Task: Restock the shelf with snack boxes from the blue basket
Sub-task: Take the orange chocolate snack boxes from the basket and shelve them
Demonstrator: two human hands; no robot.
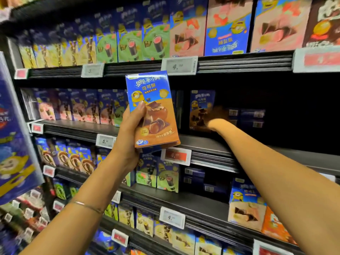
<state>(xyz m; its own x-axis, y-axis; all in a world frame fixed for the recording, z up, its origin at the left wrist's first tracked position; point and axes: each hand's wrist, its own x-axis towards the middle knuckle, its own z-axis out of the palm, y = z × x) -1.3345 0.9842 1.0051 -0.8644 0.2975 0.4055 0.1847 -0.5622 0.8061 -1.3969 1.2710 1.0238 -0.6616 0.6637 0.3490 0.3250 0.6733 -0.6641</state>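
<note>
Here, the left hand (128,131) grips a snack box (150,100) in front of the shelf (202,142), thumb curled over its face, long axis upright. The right hand (214,115), blurred, is inside the shelf; its fingers unclear.

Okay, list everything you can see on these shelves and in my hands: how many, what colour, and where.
held snack box: one, blue and orange-brown, upright before the second shelf
matching box: one, blue and brown, standing deep on the second shelf
barcoded boxes: several, dark blue, stacked flat to its right
green boxes: three, top shelf, centre
pink boxes: at least two, top shelf, right
price tags: many, white or red, on shelf edges
shelves: several, black
bracelet: one, thin, left wrist
left hand: grips the held snack box
right hand: blurred, reaching at the matching box; grip unclear
</note>
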